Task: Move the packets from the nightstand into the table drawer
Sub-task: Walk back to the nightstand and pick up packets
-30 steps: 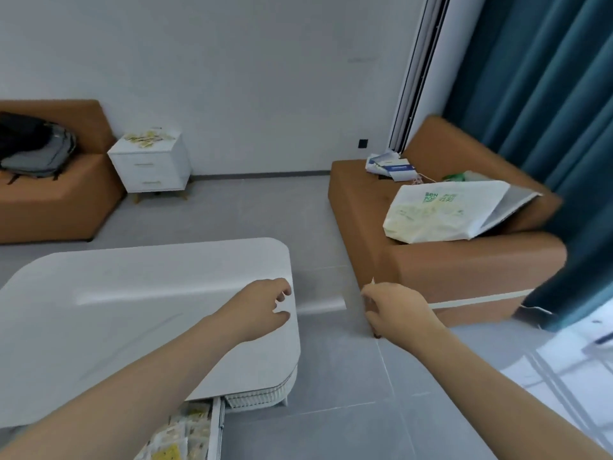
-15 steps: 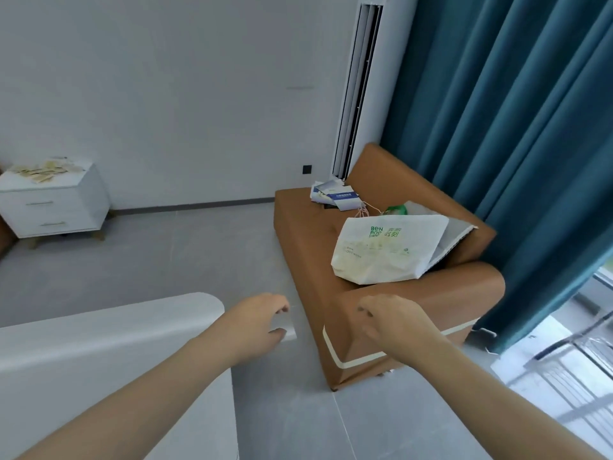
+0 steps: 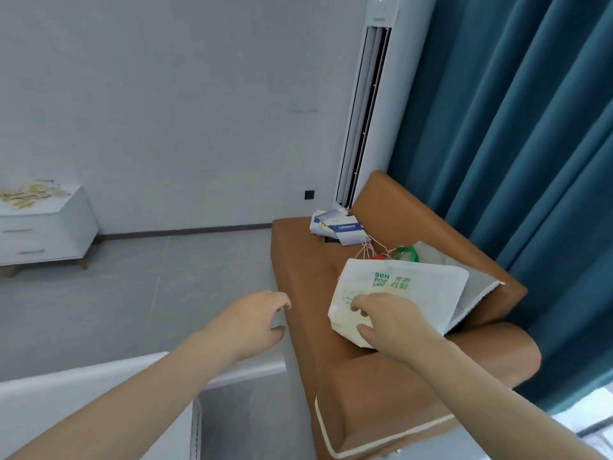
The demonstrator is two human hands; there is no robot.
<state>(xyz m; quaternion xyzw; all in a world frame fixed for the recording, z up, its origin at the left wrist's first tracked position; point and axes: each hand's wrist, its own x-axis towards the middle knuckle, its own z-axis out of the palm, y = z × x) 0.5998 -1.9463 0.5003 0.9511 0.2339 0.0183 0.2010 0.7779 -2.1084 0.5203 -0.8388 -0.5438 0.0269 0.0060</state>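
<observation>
Littering the nightstand [image 3: 71, 224] (far left), packets [image 3: 28, 195] lie well apart from fingers [image 3: 277, 298].

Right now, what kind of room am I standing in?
Probably a living room or lounge in a home: there is an orange sofa, a white nightstand against the wall, and a tall standing air conditioner.

The worktop [image 3: 49, 398] slid mostly out of view. The right hand [image 3: 391, 322] came over the bag [image 3: 431, 287], perhaps touching it.
</observation>
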